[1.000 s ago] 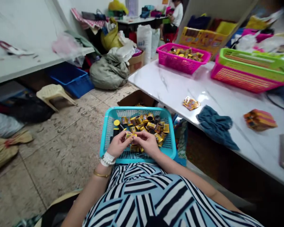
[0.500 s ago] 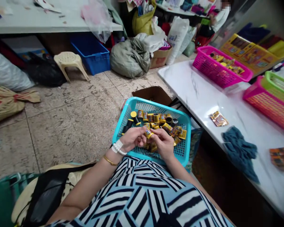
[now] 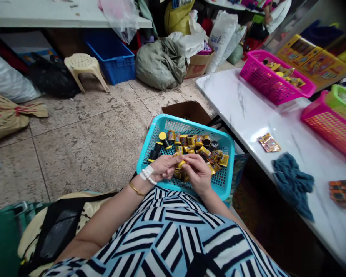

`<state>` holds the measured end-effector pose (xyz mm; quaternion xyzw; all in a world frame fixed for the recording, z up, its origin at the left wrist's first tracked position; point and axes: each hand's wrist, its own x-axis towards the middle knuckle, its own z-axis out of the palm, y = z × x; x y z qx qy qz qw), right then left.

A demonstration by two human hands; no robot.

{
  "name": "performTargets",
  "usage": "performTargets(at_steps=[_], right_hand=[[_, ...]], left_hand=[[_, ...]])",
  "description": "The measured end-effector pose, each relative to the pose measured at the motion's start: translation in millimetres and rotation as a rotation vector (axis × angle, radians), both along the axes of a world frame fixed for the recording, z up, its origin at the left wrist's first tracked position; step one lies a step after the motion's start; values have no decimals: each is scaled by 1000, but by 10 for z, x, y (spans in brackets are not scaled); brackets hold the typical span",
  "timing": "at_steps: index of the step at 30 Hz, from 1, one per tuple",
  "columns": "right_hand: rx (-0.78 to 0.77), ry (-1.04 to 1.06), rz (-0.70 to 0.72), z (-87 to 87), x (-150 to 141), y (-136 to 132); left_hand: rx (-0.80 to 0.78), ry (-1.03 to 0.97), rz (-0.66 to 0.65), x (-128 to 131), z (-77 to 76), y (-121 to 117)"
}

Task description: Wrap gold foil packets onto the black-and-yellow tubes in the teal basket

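A turquoise plastic basket (image 3: 230,161) rests at my lap. Over it, my left hand (image 3: 162,167) and my right hand (image 3: 199,173) meet, fingers closed on one small yellow cylinder (image 3: 182,164). Most of that cylinder is hidden by my fingertips; a yellow edge shows between them. Left of my hands in the basket lie black cylinders (image 3: 166,143) with yellow ends. Beyond and to the right are several small cylinders in printed yellow wrappers (image 3: 191,140). One dark, round open end (image 3: 206,141) faces up among them.
A white marbled table (image 3: 227,96) at right carries a pink basket (image 3: 276,82) of similar pieces, a blue cloth (image 3: 292,182) and printed packets (image 3: 269,142). An open cardboard box (image 3: 187,109) sits behind my basket. Across the floor are a stool (image 3: 85,63), a blue crate (image 3: 115,63) and sacks (image 3: 160,63).
The cylinder has turned in my fingers: its printed side showed before, now mostly a plain yellow edge does. Both hands stay together over the basket. The view has shifted slightly.
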<state>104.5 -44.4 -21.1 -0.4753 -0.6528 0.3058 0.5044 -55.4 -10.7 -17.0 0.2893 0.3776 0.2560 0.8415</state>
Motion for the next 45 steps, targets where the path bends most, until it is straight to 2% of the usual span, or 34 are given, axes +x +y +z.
performTargets(at_steps=[2, 4, 7, 9, 11, 14, 17, 19, 23, 27, 33, 36, 39, 41, 45], right_hand=[[16, -22, -40, 47, 21, 43], [32, -77, -144, 113, 101, 75], [61, -263, -279, 233, 321, 47], [23, -427, -227, 293, 467, -36], [-61, -605, -88, 307, 542, -141], [-141, -917, 107, 241, 499, -228], [-137, -1048, 160, 156, 390, -153], [-133, -957, 133, 144, 348, -57], [-195, -587, 117, 237, 323, 69], [-389, -242, 49, 355, 239, 94], [-669, 87, 111, 399, 111, 144], [-712, 120, 119, 398, 183, 206], [-710, 8, 276, 398, 274, 280], [-706, -19, 305, 387, 286, 313], [-594, 53, 79, 318, 181, 306]], left_hand=[[12, 46, 45, 10, 19, 3], [35, 103, 95, -12, 55, 22], [106, 188, 154, -125, 116, 85], [155, 224, 191, -224, 139, 132], [184, 233, 218, -297, 142, 162], [200, 209, 236, -312, 127, 160], [210, 196, 210, -254, 123, 126], [230, 205, 189, -216, 130, 107], [312, 235, 210, -164, 155, 76], [421, 264, 202, -84, 170, 14], [358, 267, 165, -57, 152, -28], [414, 334, 83, -84, 140, -16], [443, 341, 30, -79, 118, -13], [400, 318, 97, -67, 107, -12], [354, 306, 311, -71, 138, -14]])
